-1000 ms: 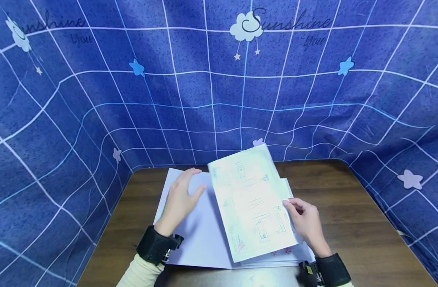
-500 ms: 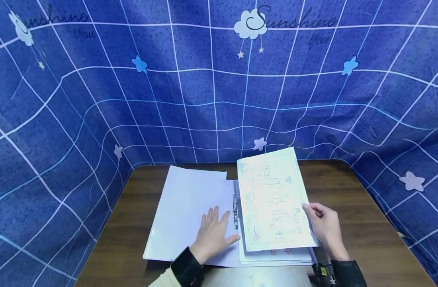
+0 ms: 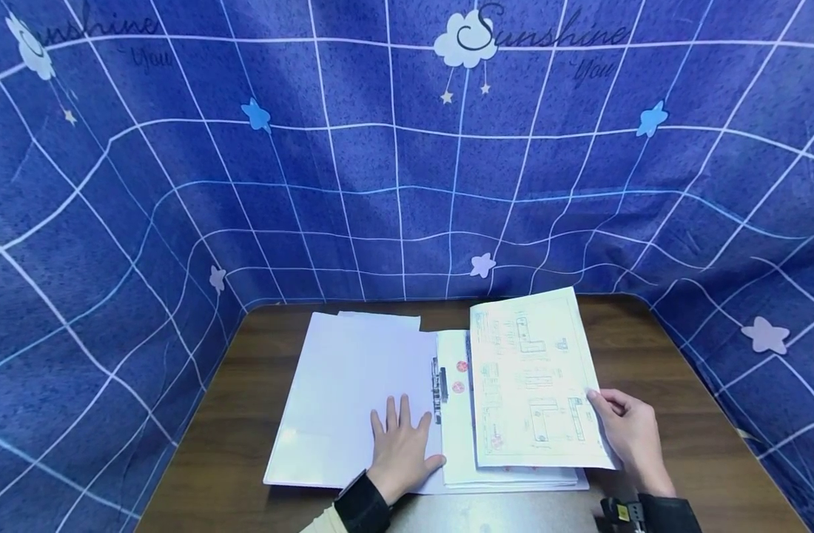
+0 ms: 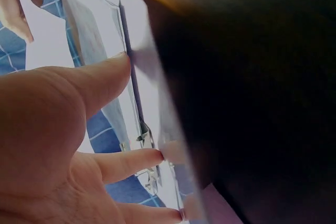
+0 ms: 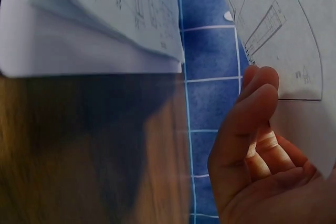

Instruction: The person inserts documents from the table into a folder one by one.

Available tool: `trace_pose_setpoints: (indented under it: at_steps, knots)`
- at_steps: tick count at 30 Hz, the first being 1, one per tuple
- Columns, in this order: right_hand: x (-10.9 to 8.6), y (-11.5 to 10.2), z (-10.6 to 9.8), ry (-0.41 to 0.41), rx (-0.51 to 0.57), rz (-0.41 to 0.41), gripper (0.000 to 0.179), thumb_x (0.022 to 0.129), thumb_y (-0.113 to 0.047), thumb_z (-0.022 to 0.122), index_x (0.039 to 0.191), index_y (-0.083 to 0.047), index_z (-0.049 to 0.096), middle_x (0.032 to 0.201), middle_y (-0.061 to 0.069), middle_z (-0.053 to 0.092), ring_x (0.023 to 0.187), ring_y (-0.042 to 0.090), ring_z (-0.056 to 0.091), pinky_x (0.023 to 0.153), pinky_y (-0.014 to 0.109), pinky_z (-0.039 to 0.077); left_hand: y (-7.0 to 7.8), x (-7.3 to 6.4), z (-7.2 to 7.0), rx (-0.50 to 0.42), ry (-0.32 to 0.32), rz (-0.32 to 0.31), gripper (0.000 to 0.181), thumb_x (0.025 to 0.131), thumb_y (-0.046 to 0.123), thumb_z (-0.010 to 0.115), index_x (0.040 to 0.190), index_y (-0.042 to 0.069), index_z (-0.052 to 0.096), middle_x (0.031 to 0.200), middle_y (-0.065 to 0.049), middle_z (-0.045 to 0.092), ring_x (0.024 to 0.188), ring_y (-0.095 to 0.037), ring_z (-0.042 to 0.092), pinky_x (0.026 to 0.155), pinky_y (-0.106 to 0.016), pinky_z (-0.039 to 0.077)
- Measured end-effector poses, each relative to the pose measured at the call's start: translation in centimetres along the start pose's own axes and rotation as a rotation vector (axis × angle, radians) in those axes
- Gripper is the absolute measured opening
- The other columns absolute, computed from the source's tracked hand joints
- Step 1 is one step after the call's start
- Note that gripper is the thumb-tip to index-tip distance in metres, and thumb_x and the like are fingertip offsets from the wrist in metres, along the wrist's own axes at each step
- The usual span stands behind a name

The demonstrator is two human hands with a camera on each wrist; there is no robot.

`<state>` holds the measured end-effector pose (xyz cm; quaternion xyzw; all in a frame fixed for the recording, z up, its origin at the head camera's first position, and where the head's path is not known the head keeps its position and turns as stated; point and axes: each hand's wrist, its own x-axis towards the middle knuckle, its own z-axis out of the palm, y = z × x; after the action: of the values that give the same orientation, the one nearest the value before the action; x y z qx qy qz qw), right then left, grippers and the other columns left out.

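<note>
A white folder point(image 3: 340, 392) lies spread on the table, with a metal clip point(image 3: 437, 392) along its fold. My left hand point(image 3: 400, 457) rests on the inside of the left cover, fingers spread, thumb pointing toward the paper stack point(image 3: 455, 444) on the right side. Red round marks show on that stack near the clip. At its right edge, my right hand point(image 3: 630, 437) pinches a drawing sheet point(image 3: 533, 381) with line diagrams, held raised and tilted over the stack. In the right wrist view, thumb and fingertips point(image 5: 262, 98) meet at the sheet's edge.
The wooden table point(image 3: 687, 414) extends on both sides of the folder. A blue gridded cloth point(image 3: 407, 163) rises along the back and sides. Behind the left cover, a white paper edge point(image 3: 380, 320) sticks up. Black bands sit on both wrists.
My right hand has carried the sheet rightward, uncovering the clip and part of the stack. My left hand has come down from above the left cover and now lies near the fold.
</note>
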<state>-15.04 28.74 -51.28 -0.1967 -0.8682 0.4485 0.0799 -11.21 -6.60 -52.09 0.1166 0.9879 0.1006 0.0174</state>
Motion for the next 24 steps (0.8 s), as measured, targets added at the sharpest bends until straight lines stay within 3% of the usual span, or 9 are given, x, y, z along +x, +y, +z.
trace_pose_setpoints:
  at_steps: [14,24]
  knots:
    - [0.3,0.3,-0.2,-0.062,-0.008,0.039,0.046,0.103,-0.038,0.063,0.122,0.003,0.070,0.091,0.010,0.072,0.072,0.020,0.060,0.057,0.029,0.043,-0.1,-0.1,0.7,0.037,0.037,-0.011,0.077,0.080,0.057,0.081,0.139,0.011,0.064,0.153,-0.036,0.039,0.142,-0.060,0.031,0.107,-0.080,0.022]
    - [-0.1,-0.4,1.8,-0.124,-0.034,-0.041,0.041,0.102,-0.031,0.065,0.119,0.006,0.071,0.089,0.010,0.072,0.074,0.021,0.059,0.062,0.029,0.040,-0.2,-0.1,1.0,0.049,0.047,-0.015,0.077,0.079,0.058,0.080,0.139,0.013,0.064,0.153,-0.036,0.039,0.142,-0.059,0.031,0.107,-0.080,0.022]
